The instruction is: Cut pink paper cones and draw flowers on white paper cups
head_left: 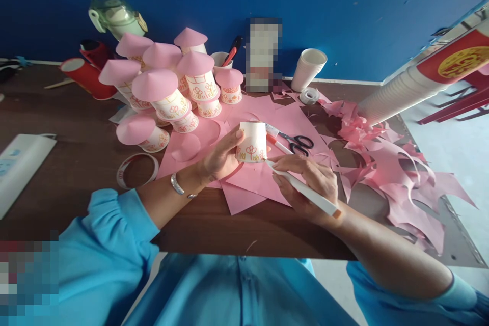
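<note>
My left hand (224, 155) is wrapped round a white paper cup (252, 136), which bears red flowers and yellowish-green grass drawn along its lower edge. In my right hand (307, 183) is a white marker (305, 191) with an orange-brown end, its tip at the lower right edge of the cup. Beneath both hands lie pink paper sheets (244, 193). Black-handled scissors (300, 143) and an orange-and-white marker (280, 145) rest just behind the cup.
Decorated cups with pink cone roofs (155, 85) stand at the back left. A tape roll (137, 170) lies left of my left hand. Pink scraps (401, 173) cover the right side, beside a long cup stack (389, 94). More white cups (308, 69) stand near the blue wall.
</note>
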Demonstrator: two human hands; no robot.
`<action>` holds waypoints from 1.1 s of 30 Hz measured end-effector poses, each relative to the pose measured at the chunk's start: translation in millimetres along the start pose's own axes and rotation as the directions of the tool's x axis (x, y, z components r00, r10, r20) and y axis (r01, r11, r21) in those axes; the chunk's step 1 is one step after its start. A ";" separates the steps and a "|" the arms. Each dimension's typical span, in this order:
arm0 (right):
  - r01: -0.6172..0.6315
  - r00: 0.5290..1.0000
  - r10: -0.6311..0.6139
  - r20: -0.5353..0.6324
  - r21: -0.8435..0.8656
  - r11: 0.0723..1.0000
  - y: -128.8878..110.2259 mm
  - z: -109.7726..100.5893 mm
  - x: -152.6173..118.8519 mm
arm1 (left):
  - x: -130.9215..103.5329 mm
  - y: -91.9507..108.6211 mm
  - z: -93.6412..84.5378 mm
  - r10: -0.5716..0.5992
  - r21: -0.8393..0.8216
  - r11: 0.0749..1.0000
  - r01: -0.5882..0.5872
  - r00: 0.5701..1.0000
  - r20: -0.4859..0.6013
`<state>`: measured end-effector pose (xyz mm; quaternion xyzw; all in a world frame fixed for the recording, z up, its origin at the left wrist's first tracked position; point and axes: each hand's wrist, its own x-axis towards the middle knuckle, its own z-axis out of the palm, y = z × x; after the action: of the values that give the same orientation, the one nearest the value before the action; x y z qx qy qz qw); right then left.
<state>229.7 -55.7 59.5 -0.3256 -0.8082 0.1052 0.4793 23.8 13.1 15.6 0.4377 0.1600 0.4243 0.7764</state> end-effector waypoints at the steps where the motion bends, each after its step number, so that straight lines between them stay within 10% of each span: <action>1: 0.005 1.000 -0.005 0.001 0.009 1.000 -0.3 1.2 -0.9 | -0.7 0.4 0.3 0.009 0.028 1.000 -0.009 1.000 0.002; 33: 0.075 0.995 -0.074 0.069 -0.008 0.997 1.2 4.7 -4.5 | -1.5 2.1 3.9 -0.050 0.005 0.999 0.051 0.994 -0.094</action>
<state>227.8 -56.9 53.3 -0.2939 -0.8363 0.0941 0.4532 24.2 10.3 19.4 0.4161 0.2086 0.4240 0.7769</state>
